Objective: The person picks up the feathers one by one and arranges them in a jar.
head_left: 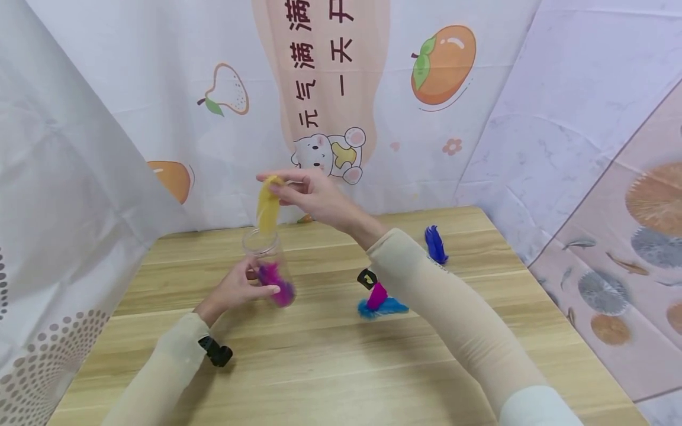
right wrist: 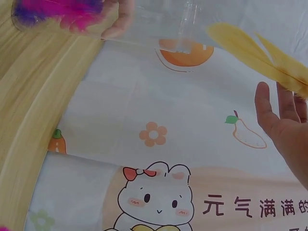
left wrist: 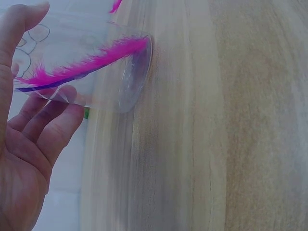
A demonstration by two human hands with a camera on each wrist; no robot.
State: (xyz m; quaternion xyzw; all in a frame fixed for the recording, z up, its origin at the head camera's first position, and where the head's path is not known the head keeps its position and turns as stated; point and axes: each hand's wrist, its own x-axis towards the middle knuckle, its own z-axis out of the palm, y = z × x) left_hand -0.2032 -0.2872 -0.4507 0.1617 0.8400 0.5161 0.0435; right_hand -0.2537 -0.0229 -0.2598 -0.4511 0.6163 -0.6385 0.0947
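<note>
A clear plastic jar (head_left: 262,244) stands at the left of the table, its mouth uncovered. Inside it lie pink and purple feathers (head_left: 277,285). My left hand (head_left: 237,289) grips the jar low on its side, thumb and fingers around the wall. Above the mouth, my right hand (head_left: 314,195) pinches a yellow feather (head_left: 268,208) by its upper end, and the feather hangs tip down close over the rim. The right wrist view shows that yellow feather (right wrist: 255,55) just off the jar's open end. Through the wall in the left wrist view, a pink feather (left wrist: 91,62) lies beside a purple one.
On the table's right side lie a light blue feather (head_left: 391,305) and a pink feather (head_left: 377,296), partly under the right forearm in this view. Farther back is a dark blue feather (head_left: 436,244). A printed curtain (head_left: 405,171) hangs behind the wooden table (head_left: 319,367).
</note>
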